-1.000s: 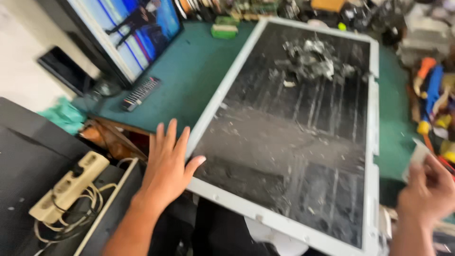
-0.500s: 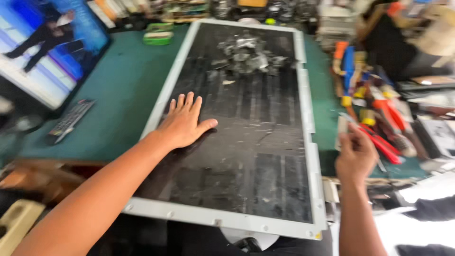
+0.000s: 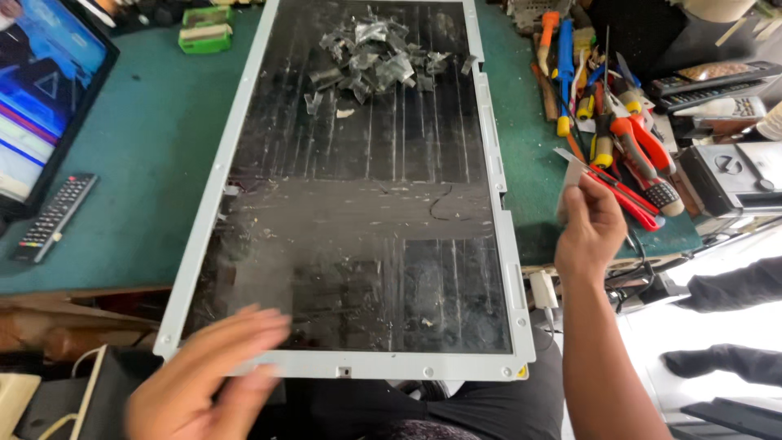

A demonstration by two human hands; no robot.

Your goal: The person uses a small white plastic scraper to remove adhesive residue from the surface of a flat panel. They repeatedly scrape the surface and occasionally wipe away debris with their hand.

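Green benchtop [image 3: 147, 155] around framed panel [image 3: 366, 204]

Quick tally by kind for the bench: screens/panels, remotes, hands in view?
Stripped display panel: 1
Lit screen at left: 1
Remote controls: 3 — one left of the panel, two at right
Hands: 2 — left hand, blurred, at the panel's near edge; right hand holding a small flat pale piece
Total: 7

Open green mat [image 3: 147, 155] left of panel [image 3: 358, 212]; crowded tool pile [image 3: 619, 122] on the right.
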